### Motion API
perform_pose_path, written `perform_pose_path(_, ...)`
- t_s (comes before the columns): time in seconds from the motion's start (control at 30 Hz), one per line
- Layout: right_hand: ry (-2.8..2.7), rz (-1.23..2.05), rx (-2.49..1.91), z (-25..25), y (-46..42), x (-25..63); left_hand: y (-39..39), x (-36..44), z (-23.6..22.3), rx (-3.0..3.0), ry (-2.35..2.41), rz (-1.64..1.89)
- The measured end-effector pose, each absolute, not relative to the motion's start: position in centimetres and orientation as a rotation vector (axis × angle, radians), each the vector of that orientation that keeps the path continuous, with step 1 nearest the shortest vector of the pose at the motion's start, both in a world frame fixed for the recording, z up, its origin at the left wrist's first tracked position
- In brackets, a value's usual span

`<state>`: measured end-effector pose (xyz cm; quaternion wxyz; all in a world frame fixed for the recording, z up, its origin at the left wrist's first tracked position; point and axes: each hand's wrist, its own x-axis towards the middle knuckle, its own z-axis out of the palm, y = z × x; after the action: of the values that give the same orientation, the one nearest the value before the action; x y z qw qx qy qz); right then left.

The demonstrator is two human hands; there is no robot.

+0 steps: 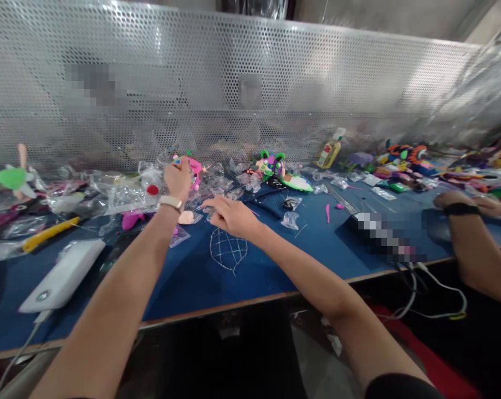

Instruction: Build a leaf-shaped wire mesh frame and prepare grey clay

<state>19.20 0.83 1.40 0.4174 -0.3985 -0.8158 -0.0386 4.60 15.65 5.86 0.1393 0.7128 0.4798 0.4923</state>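
Note:
My left hand [178,178] reaches far across the blue table [192,282] and is closed around a pink and multicoloured clay figure [193,165] among clear plastic bags. A pale watch band sits on that wrist. My right hand [229,215] rests lower, palm down with its fingers curled loosely; what they hold, if anything, I cannot make out. It lies just above a wire mesh leaf shape [228,249] and next to a peach clay piece [186,217].
A white power bank [63,275] with cable lies front left. A yellow tool [49,233], a green clay figure [275,169], a glue bottle [330,151] and several colourful clay pieces lie around. Another person's arm [475,238] rests at right. A perforated metal screen [250,83] backs the table.

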Motion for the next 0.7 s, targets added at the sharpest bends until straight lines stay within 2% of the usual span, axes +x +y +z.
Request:
perform_pose_path(0.1, -1.828, -0.155, -0.97, 1.8, 0.5, 20.4, 14.3, 2.7, 6.1, 2.093, 1.477, 1.4)
perform_pose_path(0.2, -1.623, -0.198, -1.066, 1.6, 1.8, 22.7, 11.9, 2.9, 5.8, 2.405, 1.29, 1.294)
perform_pose_path(0.43, -1.465, -0.159, -1.289, 0.1, 3.9, 25.5, 9.6, 4.0, 3.8, 2.847, 1.293, 0.839)
perform_pose_path(0.57, -1.392, 0.06, -1.236, -0.4, 3.6, 25.4, 9.6, 3.5, 2.2, 3.003, 1.218, 0.68)
perform_pose_path(0.7, -1.349, 0.399, -1.178, -0.3, 3.0, 25.1, 9.7, 3.3, 1.1, 3.033, 1.177, 0.684)
